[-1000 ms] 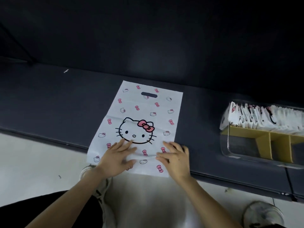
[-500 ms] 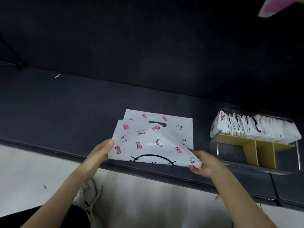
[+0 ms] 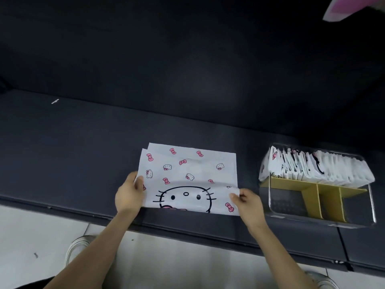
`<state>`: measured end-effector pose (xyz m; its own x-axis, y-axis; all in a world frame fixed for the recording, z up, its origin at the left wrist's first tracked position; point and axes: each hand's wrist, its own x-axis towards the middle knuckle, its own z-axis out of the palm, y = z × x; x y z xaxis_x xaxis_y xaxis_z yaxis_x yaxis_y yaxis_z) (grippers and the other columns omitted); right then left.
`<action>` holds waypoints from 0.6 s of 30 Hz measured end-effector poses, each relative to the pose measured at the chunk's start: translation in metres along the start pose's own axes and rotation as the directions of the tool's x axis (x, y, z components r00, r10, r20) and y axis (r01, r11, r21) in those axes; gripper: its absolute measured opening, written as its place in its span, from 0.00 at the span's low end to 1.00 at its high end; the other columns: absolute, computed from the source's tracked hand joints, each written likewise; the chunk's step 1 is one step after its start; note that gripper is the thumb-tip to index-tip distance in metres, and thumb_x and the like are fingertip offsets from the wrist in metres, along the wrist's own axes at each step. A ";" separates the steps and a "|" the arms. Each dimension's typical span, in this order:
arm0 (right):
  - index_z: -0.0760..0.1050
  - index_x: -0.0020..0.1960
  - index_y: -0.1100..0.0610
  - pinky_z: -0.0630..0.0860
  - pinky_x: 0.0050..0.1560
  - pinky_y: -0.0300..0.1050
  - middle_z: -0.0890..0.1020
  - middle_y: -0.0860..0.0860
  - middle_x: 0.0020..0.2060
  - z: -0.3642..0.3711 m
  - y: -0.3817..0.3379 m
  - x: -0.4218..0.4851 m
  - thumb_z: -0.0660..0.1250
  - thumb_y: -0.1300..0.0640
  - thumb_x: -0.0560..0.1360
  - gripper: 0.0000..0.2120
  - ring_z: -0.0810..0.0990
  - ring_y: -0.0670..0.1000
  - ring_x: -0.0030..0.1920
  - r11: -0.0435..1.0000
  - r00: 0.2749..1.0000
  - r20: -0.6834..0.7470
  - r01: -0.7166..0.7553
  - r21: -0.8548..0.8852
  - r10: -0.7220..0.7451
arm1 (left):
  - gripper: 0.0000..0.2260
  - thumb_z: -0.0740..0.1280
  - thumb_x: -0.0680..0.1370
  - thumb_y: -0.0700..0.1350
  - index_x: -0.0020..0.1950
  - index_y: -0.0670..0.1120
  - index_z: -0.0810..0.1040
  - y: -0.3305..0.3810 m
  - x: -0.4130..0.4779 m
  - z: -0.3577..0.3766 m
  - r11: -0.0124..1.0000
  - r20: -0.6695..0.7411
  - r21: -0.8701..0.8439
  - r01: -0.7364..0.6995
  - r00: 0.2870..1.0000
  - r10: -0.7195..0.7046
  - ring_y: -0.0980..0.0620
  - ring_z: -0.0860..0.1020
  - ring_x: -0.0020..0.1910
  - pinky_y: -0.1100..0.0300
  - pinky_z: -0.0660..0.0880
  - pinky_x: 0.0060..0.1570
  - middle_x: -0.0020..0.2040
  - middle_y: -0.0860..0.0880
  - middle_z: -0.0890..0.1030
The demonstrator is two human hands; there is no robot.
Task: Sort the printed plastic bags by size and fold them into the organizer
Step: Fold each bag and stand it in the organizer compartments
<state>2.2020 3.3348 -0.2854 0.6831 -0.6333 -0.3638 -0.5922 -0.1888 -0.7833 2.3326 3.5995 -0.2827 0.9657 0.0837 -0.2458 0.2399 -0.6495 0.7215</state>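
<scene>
**Head view: both hands pinching a half-folded bag, organizer off to the right**

Printed bag (image 3: pixel 187 174) is lying on the dark bench (image 3: pixel 83 163), centre of frame and a bit low. It is doubled over, with the crease along the near edge and two loose edges stacking unevenly at the far side. The cat-face print is showing upside down on the top layer.

Left hand (image 3: pixel 129 197) is gripping the bag's left edge, thumb on top and fingers curling under. Right hand (image 3: pixel 248 203) is pinching the right edge near the lower right corner, fingertips closing on the plastic. Both are holding the bag and nothing else.

Key relation: the bag's long axis is now running left-right across the frame, spanning from one hand to the other. The clear organizer (image 3: pixel 291 202) with yellow dividers (image 3: pixel 312 197) is sitting at right of frame, apart from the bag on the same bench. That makes the right hand the nearer one.

Folded bags (image 3: pixel 316 165) are packing the organizer's far row, and the near compartments are looking empty.

Judging from this, the next fold is probably going across the long axis, one side edge onto the other. The bag is looking too wide for a slot as it lies. Risk: thin slippery layers shifting, since the far edges are already misaligning.

Pink blurry thing (image 3: pixel 350 7) is showing at upper right, can't tell what it is.
</scene>
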 end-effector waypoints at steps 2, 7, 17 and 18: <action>0.71 0.39 0.68 0.68 0.35 0.45 0.77 0.60 0.31 0.006 0.002 0.007 0.67 0.61 0.72 0.11 0.71 0.52 0.34 0.998 1.000 -0.019 -0.024 -0.051 0.023 | 0.15 0.57 0.82 0.50 0.66 0.47 0.70 0.005 0.004 0.000 1.000 0.018 -0.009 0.018 1.000 -0.017 0.43 0.76 0.47 0.56 0.68 0.44 0.48 0.46 0.79; 0.76 0.43 0.62 0.77 0.41 0.51 0.81 0.59 0.36 0.003 -0.009 0.011 0.67 0.61 0.73 0.03 0.80 0.60 0.40 1.000 0.998 -0.062 0.006 -0.017 -0.007 | 0.21 0.64 0.79 0.53 0.69 0.48 0.66 0.002 0.001 -0.007 1.000 0.043 0.013 -0.017 0.999 0.016 0.46 0.74 0.46 0.56 0.67 0.46 0.48 0.50 0.76; 0.78 0.55 0.48 0.79 0.41 0.44 0.86 0.50 0.38 -0.016 -0.010 -0.015 0.58 0.76 0.68 0.28 0.84 0.51 0.41 0.978 0.977 0.196 -0.118 0.173 0.084 | 0.33 0.65 0.78 0.40 0.74 0.63 0.52 -0.018 -0.021 -0.011 0.970 0.125 0.102 -0.219 0.970 0.206 0.49 0.76 0.37 0.60 0.69 0.38 0.46 0.54 0.78; 0.80 0.52 0.50 0.78 0.41 0.43 0.86 0.49 0.37 -0.016 -0.010 -0.016 0.58 0.76 0.68 0.26 0.84 0.51 0.40 0.979 0.976 0.184 -0.147 0.144 0.120 | 0.35 0.65 0.77 0.38 0.73 0.64 0.49 -0.019 -0.023 -0.011 0.959 0.142 0.134 -0.248 0.963 0.229 0.49 0.76 0.38 0.59 0.70 0.39 0.48 0.56 0.77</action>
<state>2.1895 3.3346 -0.2638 0.6742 -0.5026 -0.5412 -0.6184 0.0165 -0.7857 2.3067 3.6183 -0.2830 0.9710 -0.1749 -0.1633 -0.0222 -0.7455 0.6661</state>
